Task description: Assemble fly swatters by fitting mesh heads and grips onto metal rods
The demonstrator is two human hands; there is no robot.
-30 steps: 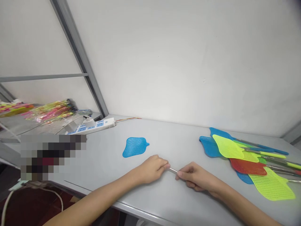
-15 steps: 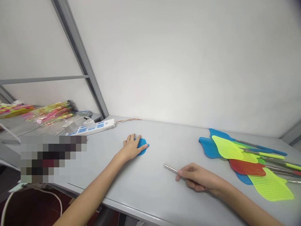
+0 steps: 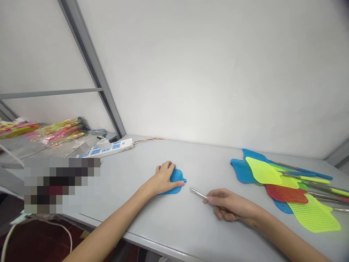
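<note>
The blue swatter head is lying flat on the table under your left hand, fingers spread, pressing rather than gripping; your right hand is pinching the metal rod, whose tip is risking skidding past the socket

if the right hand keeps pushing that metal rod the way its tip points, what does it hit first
Most likely the blue swatter head lying under the left hand. The metal rod in the right hand points left toward its narrow neck, a small gap away; exact alignment is hard to judge.
</note>
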